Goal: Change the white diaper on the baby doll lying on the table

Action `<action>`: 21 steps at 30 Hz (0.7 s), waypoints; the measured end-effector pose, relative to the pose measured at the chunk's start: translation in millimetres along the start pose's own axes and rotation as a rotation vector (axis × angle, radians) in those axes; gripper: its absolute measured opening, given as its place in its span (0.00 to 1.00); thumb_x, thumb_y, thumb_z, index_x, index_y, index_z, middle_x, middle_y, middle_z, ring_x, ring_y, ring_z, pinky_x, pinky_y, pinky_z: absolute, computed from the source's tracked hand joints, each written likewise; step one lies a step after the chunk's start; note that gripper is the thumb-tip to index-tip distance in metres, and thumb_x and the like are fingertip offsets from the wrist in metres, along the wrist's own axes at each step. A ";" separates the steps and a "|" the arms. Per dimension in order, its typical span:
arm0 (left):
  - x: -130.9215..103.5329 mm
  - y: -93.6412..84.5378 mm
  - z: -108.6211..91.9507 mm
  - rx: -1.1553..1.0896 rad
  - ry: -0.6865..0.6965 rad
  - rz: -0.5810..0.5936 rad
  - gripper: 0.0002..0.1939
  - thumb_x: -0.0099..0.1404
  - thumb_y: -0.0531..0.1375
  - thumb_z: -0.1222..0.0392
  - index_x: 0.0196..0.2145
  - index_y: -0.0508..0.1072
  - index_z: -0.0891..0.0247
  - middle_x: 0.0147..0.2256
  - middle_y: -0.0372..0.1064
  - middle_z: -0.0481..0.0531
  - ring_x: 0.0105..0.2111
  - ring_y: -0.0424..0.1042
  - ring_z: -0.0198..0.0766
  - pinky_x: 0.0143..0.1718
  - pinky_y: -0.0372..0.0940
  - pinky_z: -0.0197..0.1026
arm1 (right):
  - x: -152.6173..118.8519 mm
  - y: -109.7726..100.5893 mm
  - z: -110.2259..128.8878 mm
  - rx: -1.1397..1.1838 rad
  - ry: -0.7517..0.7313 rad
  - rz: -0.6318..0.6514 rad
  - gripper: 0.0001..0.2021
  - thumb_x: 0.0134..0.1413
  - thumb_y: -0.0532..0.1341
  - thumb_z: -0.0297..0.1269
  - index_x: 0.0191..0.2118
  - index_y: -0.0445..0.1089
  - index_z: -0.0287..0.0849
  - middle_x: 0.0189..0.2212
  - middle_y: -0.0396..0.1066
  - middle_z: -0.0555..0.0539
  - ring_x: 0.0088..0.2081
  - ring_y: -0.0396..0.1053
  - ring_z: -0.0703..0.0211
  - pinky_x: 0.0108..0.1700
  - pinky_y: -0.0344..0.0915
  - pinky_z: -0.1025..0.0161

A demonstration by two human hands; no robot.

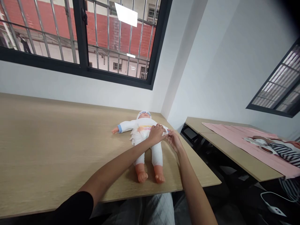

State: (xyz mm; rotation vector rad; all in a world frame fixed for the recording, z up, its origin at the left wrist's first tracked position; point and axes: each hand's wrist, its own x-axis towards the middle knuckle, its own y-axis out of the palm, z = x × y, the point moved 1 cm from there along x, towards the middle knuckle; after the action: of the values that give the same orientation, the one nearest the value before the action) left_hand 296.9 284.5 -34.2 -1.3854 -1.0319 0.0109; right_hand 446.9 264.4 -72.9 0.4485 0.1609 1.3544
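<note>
A baby doll (145,116) in a white outfit and a white cap with blue lettering lies on its back on the wooden table (58,140). Its bare feet point toward me, and one blue-cuffed arm is stretched out to the left. My left hand (156,134) lies over the right side of the doll's body, its fingers curled on the white cloth near the sleeve. Beside it, my right hand (172,139) pinches the end of the doll's white sleeve at the right. The doll's hand on that side is hidden.
Behind the table are a white wall and a barred window (117,40). At the right stands another table (234,156) with a pink cloth (234,137) and striped clothing (284,153). A white power strip (276,211) with a cable lies low at the right.
</note>
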 end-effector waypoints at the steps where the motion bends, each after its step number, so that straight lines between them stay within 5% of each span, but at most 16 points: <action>1: -0.1 -0.2 -0.1 0.002 -0.001 0.010 0.11 0.63 0.55 0.52 0.40 0.71 0.59 0.41 0.67 0.50 0.47 0.59 0.42 0.42 0.56 0.44 | 0.1 0.0 0.1 -0.013 0.001 0.000 0.14 0.35 0.62 0.29 0.35 0.69 0.43 0.23 0.66 0.54 0.26 0.66 0.65 0.34 0.69 0.66; 21: -3.2 -3.7 -0.8 0.065 -0.003 0.025 0.08 0.62 0.55 0.57 0.37 0.70 0.62 0.40 0.66 0.53 0.45 0.61 0.42 0.40 0.57 0.43 | -7.9 9.7 1.5 -0.057 -0.020 0.081 0.17 0.36 0.68 0.37 0.37 0.69 0.44 0.29 0.69 0.53 0.30 0.66 0.66 0.35 0.66 0.68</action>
State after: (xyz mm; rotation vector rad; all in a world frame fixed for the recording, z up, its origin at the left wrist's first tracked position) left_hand 293.4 281.2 -33.1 -1.3391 -1.0085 0.0642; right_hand 436.9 257.9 -68.8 0.4244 0.0885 1.4296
